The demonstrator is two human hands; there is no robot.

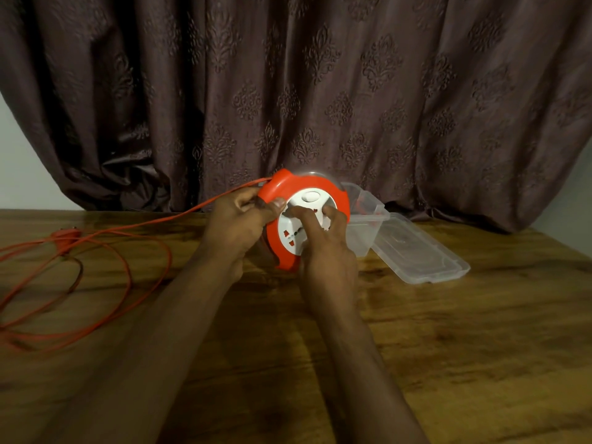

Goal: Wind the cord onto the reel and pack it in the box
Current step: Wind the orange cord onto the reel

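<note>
The right hand's fingertips [306,216] curl onto the white hub of the reel [307,219], pressing among its sockets, while the right hand [323,251] sits below against the lower orange rim. The left hand [243,219] grips the reel's left rim, thumb laid over the orange edge, fingers clenched round it where the cord [128,232] leaves the reel. There is one reel, held tilted above the table [448,331], face toward the camera.

One orange cord runs from the reel's upper left out to the left, then lies in several loose loops on the table's left part, reaching past the left edge of view. Its plug end is blurred among the loops.

One clear box [362,216] stands just behind and right of the reel, near the table's back edge, with one clear lid [419,254] lying open to its right. A brown patterned curtain [320,91] hangs behind. Bare wood stretches in front of and right of the hands.
</note>
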